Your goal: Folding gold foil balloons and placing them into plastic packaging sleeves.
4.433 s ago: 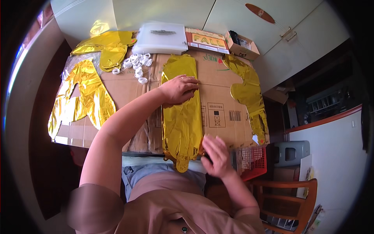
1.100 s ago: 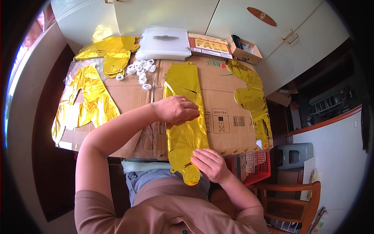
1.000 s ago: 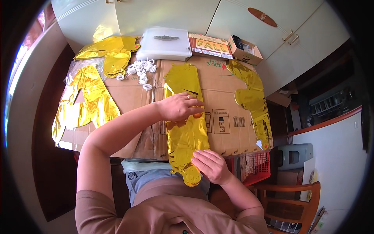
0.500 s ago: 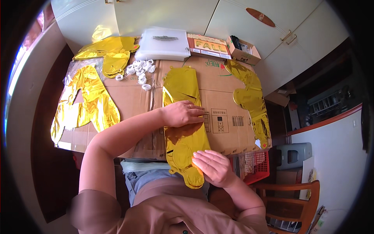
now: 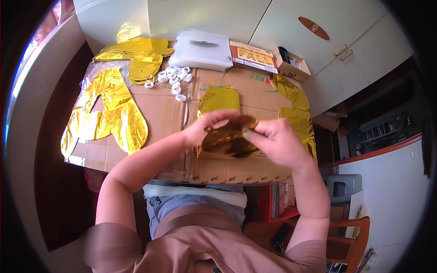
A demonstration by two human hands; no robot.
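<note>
A flat gold foil balloon [image 5: 221, 101] lies in the middle of a cardboard-covered table [image 5: 159, 113]. Its near end is folded up and over, away from me. My left hand [image 5: 207, 127] pinches the left side of that folded end. My right hand [image 5: 275, 143] grips its right side, fingers on top of the crumpled foil [image 5: 227, 139]. Both hands hover just above the cardboard, close together.
More gold foil balloons lie at the left [image 5: 107, 113], the back left [image 5: 136, 54] and the right [image 5: 298, 109]. Several white ribbon coils [image 5: 173, 79], a white plastic case [image 5: 205, 43], a printed box [image 5: 252, 54] and a small open carton [image 5: 291, 63] sit at the back. A red crate [image 5: 277, 204] and a wooden chair [image 5: 350, 236] stand beside me.
The balloon lay flat under my left palm with my right hand at its near tip. Now both hands have lifted that near end and folded it over toward the far end.
</note>
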